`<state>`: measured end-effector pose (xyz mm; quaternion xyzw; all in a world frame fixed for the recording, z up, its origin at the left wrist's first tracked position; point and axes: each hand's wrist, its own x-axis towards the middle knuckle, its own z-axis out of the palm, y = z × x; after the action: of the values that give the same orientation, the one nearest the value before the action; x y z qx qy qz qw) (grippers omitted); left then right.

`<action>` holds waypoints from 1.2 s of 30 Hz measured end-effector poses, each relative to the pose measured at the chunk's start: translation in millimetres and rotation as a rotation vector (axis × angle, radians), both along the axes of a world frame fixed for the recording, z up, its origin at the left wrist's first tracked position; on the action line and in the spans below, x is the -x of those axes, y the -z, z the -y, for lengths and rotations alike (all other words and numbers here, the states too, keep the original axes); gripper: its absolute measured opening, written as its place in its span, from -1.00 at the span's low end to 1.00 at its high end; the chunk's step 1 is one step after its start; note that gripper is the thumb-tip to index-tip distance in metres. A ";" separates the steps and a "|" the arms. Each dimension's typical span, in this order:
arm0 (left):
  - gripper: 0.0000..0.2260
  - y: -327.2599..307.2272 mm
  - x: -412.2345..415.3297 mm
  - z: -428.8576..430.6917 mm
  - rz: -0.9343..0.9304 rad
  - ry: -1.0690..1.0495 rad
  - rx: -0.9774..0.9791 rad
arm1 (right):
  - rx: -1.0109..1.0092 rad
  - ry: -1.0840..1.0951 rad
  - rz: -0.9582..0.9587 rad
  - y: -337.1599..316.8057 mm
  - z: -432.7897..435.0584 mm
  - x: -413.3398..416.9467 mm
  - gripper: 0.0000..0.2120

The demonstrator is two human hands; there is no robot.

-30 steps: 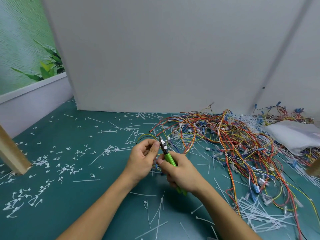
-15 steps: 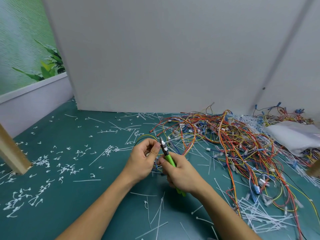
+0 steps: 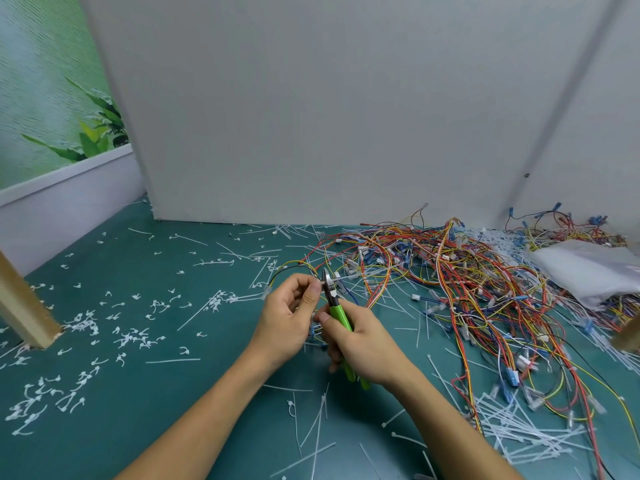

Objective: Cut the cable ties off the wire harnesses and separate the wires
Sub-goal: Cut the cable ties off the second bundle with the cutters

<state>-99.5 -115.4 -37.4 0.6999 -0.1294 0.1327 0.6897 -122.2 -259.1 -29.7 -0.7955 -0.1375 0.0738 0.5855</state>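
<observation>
Harness (image 3: 300, 264) pinched in left hand (image 3: 287, 317); green cutters (image 3: 334, 301) clenched in right hand (image 3: 363, 344), blades at left fingertips (image 3: 313, 292). Anything between blades too small to tell; handles mostly hidden by fingers.

- Desk (image 3: 138, 427): teal surface, bare patches at the near left.
- Tie clippings (image 3: 131, 337): short white pieces, scattered across the left half.
- Wire tangle (image 3: 467, 289): multicoloured, covering the right half.
- Long cable ties (image 3: 519, 434): white, heaped at the near right.
- Wooden post (image 3: 20, 313): standing at the left edge.
</observation>
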 end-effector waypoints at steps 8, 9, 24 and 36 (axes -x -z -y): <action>-0.94 2.2 -0.6 -2.3 0.035 0.000 -0.036 | 0.056 -0.012 0.022 1.9 1.4 -1.5 -0.81; -0.94 2.1 -1.0 -2.4 0.036 0.002 -0.044 | 0.059 -0.009 0.025 2.2 1.4 -1.9 -0.81; -0.82 0.4 -1.5 -4.1 -0.184 0.101 0.176 | -0.027 -0.004 -0.031 2.5 1.1 -1.9 -0.75; -0.78 0.0 -2.2 -5.2 -0.177 0.156 0.224 | -0.010 0.013 0.009 6.6 -0.9 -2.9 -0.76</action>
<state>-97.4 -110.2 -37.4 0.6154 -0.1065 0.0298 0.7804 -119.4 -258.2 -36.3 -0.7937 -0.1356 0.0657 0.5894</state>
